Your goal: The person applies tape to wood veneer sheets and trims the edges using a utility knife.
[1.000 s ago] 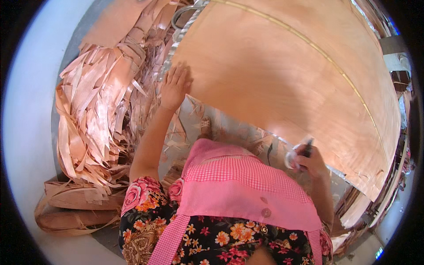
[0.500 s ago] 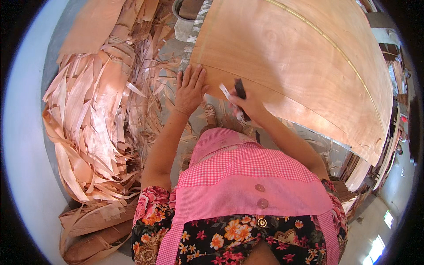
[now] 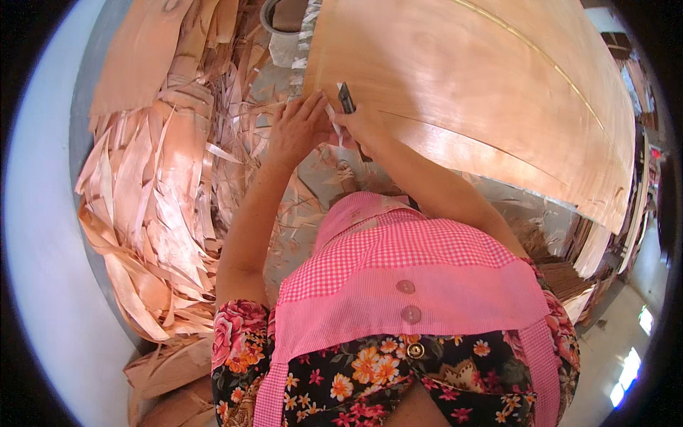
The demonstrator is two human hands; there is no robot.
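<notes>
A large pale-brown veneer sheet (image 3: 484, 78) lies before me, with a long yellow strip across it and a crack or seam along its near part. My left hand (image 3: 299, 128) rests on the sheet's left near corner, fingers stretched out. My right hand (image 3: 363, 132) is closed around a dark, narrow tool (image 3: 346, 99) beside my left fingertips. A thin white piece (image 3: 339, 132) shows between the two hands; whether it belongs to the tool I cannot tell. My pink checked apron fills the lower middle.
Torn veneer strips and offcuts (image 3: 149, 206) are heaped at the left beside a pale wall (image 3: 43, 228). A round dark container (image 3: 281, 21) stands behind the sheet's left edge. Stacked veneer pieces (image 3: 590, 252) are at the right. Scraps litter the grey floor (image 3: 306, 185).
My right hand has moved with the dark tool from the sheet's near right edge leftward and up to beside my left hand. My left hand has shifted along the corner.
</notes>
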